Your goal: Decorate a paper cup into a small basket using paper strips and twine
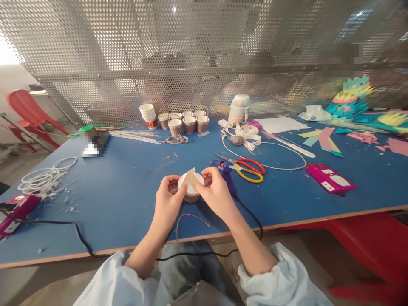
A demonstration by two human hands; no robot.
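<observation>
Closest to my camera are the light blue sleeves (pixel 116 278) and the denim lap (pixel 178 263), on the near side of the small cup (pixel 192 198) I take as my landmark. The cup, white inside and brown outside, is held just above or on the blue table (pixel 127 204); I can't tell which. My left hand (pixel 168 193) pinches its left side, thumb over the rim, fingers curled behind; my right hand (pixel 216 189) grips the opposite side in the same way. Between the thumbs, a pointed beige piece (pixel 190 178) stands up in the cup's mouth.

Near the cup, on its right, I see a blue glue gun (pixel 227 176) and scissors (pixel 251 170) with red and yellow handles. Well beyond the cup, to its left, rises a stack of paper cups (pixel 147 114); its red label carries marks too small for me to read. Right of that stack, also beyond my cup, sit brown-wrapped little baskets (pixel 189 124). Beyond the cup to the right stands a bottle (pixel 238 110), and farther right a tissue pack (pixel 315 113) bears a blue mark I can't make out.
</observation>
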